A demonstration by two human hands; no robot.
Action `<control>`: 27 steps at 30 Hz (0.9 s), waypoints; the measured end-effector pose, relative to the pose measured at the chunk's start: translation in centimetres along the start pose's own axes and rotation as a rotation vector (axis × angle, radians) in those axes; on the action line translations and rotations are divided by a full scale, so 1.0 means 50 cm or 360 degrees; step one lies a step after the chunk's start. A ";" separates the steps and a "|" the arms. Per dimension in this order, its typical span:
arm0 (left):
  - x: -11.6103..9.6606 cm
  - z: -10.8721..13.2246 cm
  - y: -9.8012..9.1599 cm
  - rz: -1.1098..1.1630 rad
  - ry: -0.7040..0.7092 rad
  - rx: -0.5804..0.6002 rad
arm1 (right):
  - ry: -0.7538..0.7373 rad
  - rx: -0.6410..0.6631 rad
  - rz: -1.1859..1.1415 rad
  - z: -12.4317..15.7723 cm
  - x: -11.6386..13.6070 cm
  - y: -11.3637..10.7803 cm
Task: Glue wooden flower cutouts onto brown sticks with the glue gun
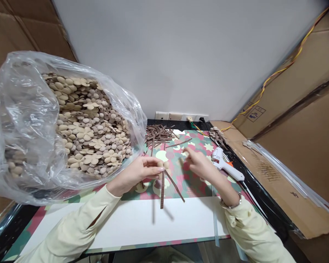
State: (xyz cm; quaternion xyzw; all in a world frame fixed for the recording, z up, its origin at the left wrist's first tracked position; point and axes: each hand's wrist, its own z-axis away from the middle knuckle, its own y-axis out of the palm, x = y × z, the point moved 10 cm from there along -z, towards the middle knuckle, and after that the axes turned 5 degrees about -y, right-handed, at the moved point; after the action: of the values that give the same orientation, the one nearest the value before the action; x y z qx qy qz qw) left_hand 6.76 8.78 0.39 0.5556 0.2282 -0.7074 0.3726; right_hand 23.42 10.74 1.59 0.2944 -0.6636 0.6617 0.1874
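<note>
My left hand (144, 168) pinches a small beige fabric flower (166, 166) above the table. Two narrow brown checked ribbon tails (162, 190) hang from the flower, spread apart, and cast shadows on the white sheet below. To the right, my right hand (199, 163) hovers over the patterned mat with its index finger partly stretched and nothing visible in it. Its lower fingers are partly hidden. Just beyond that wrist lies a white glue gun (227, 168) with an orange part beside it.
At left, a large clear plastic bag (30, 109) bulges with beige flowers (91, 135). Brown ribbon strips (160, 134) are heaped at the table's back. The camouflage mat (192, 190) bears a white sheet (126, 223). Cardboard (279, 182) at right holds clear glue sticks (285, 170); wall sockets (175, 117) stand behind.
</note>
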 end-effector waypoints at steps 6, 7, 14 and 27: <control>-0.010 0.006 -0.021 -0.0040 0.0018 -0.0118 | -0.0096 -0.0457 -0.0226 0.009 0.005 -0.090; -0.006 0.002 -0.021 -0.0079 0.0032 -0.0130 | -0.0160 -0.0271 -0.0586 0.009 0.027 -0.053; 0.018 -0.016 -0.022 -0.0202 0.0080 -0.0169 | -0.0194 0.0325 -0.1510 0.036 0.113 0.117; -0.013 -0.006 -0.009 -0.0517 0.0211 -0.0222 | -0.0206 0.0398 -0.1474 0.039 0.108 0.121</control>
State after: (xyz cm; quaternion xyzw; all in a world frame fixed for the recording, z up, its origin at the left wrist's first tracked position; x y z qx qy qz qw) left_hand 6.66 9.45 0.91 0.5297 0.3874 -0.7025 0.2754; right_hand 15.75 7.73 0.28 0.6198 -0.3884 0.5638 0.3836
